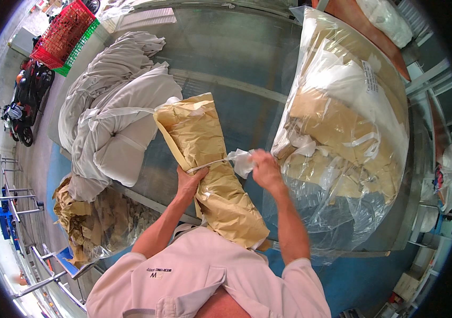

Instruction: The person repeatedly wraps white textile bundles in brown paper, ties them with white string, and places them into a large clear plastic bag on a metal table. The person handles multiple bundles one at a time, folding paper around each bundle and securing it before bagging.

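A long folded bundle of brown paper lies slantwise in front of me, its lower end against my shirt. A thin pale tie runs across its middle. My left hand grips the bundle's left edge beside this tie, thumb on top and the other fingers hidden underneath. To the right of the bundle, my right hand is closed on a crumpled white strip that reaches back to the tie. Motion blurs my right fingers a little. Another white strip trails from the bundle's upper end onto the grey fabric.
Heaped grey fabric covers the table's left side. A large clear plastic bag of brown paper fills the right. Crumpled paper in plastic lies at the near left. Beyond are a red crate and a motorcycle.
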`<state>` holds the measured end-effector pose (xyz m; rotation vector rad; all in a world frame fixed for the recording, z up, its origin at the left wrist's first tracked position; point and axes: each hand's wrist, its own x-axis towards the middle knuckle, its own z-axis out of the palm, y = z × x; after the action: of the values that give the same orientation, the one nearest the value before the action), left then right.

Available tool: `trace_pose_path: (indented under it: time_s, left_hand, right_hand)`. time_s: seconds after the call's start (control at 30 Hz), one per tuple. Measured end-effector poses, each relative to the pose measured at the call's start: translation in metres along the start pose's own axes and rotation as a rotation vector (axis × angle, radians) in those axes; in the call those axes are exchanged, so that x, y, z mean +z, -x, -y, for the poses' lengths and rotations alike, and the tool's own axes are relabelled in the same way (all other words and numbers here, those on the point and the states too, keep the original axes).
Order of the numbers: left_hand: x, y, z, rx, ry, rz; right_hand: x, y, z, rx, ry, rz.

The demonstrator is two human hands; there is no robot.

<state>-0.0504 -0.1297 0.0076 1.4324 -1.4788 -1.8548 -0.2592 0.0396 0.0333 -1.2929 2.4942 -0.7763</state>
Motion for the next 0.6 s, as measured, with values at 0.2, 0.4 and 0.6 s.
trace_pose_path:
  time_s: [0.2, 0.4, 0.6]
  left_hand:
    - [-0.002, -0.005, 0.004, -0.027, 0.017, 0.026]
    - [-0.001, -0.003, 0.001, 0.018, -0.026, 0.018]
    - [-0.001, -0.003, 0.002, 0.004, -0.038, 0.025]
  right_hand:
    - [0.066, -0.064, -0.005, 0.284, -0.572, 0.373]
    - [0.046, -0.059, -0.013, 0.331, -0.576, 0.554]
    - [-0.016, -0.055, -0.011, 0.467, -1.473, 0.39]
